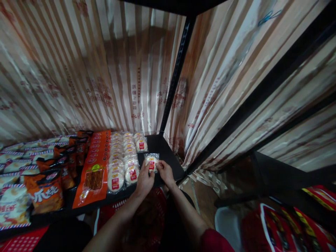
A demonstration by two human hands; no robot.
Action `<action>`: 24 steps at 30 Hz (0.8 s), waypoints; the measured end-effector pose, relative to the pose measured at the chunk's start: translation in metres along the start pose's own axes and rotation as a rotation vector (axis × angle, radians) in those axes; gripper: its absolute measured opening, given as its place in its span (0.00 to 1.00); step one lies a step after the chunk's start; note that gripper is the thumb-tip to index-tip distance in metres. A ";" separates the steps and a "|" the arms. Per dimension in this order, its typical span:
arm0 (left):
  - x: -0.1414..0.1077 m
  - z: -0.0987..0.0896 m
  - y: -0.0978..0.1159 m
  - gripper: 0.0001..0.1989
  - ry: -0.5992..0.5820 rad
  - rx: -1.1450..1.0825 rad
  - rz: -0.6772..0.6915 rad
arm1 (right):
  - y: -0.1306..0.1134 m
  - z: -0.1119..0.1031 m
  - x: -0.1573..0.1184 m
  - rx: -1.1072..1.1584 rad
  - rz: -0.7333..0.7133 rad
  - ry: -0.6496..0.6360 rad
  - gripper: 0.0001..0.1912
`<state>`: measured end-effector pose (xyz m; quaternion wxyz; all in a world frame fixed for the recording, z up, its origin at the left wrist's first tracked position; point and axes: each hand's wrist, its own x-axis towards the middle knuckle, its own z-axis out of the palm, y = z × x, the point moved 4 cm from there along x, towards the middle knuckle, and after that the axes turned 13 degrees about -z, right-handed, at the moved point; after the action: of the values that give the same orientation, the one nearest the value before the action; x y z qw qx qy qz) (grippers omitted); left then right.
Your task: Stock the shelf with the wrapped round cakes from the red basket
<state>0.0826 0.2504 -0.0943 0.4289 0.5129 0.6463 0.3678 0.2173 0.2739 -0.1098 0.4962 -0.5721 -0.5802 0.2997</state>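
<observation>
Between my two hands is a clear-wrapped round white cracker pack [151, 161] with a red label, held upright over the right end of a black shelf [172, 159]. My left hand [145, 178] grips its left side and my right hand [165, 171] pinches its right edge. Just left stand two rows of like cracker packs [115, 178], packed front to back. Behind my hands, another such pack [141, 142] stands alone at the back of the shelf.
Left of the crackers lie a large orange snack bag [96, 168], orange-and-black bags [46, 192] and white striped bags [14, 203]. A black metal post [177, 73] rises at the shelf corner before pleated curtains [126, 70]. Below is a red basket [28, 241]; red packages [294, 227] sit at right.
</observation>
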 end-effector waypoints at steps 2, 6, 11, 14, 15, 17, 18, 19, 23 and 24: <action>0.008 0.002 0.002 0.21 -0.002 0.035 -0.020 | 0.003 0.004 0.009 -0.047 -0.018 -0.007 0.15; 0.021 0.006 0.004 0.21 0.004 0.070 -0.034 | 0.004 0.012 0.024 -0.146 -0.032 -0.042 0.13; 0.037 0.011 0.007 0.21 0.007 0.063 -0.035 | 0.003 0.022 0.042 -0.241 -0.054 -0.027 0.11; 0.045 0.011 0.011 0.21 -0.003 0.083 -0.040 | 0.004 0.028 0.052 -0.294 -0.062 0.020 0.11; 0.047 0.011 0.013 0.21 -0.009 0.090 -0.042 | 0.004 0.031 0.056 -0.292 -0.064 0.026 0.11; 0.051 0.011 0.017 0.21 -0.017 0.110 -0.049 | 0.005 0.035 0.061 -0.271 -0.071 0.024 0.12; 0.053 0.011 0.019 0.22 -0.018 0.129 -0.057 | 0.006 0.037 0.064 -0.258 -0.077 0.024 0.12; 0.054 0.010 0.020 0.23 -0.019 0.157 -0.068 | 0.006 0.039 0.066 -0.247 -0.086 0.026 0.12; 0.059 0.009 0.025 0.24 -0.043 0.306 -0.095 | 0.008 0.046 0.076 -0.229 -0.110 0.035 0.12; 0.060 0.008 0.026 0.24 -0.044 0.333 -0.086 | 0.009 0.047 0.078 -0.231 -0.109 0.037 0.12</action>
<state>0.0926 0.3143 -0.0842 0.3677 0.5565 0.7101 0.2255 0.1883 0.3608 -0.1150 0.4531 -0.5985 -0.6320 0.1926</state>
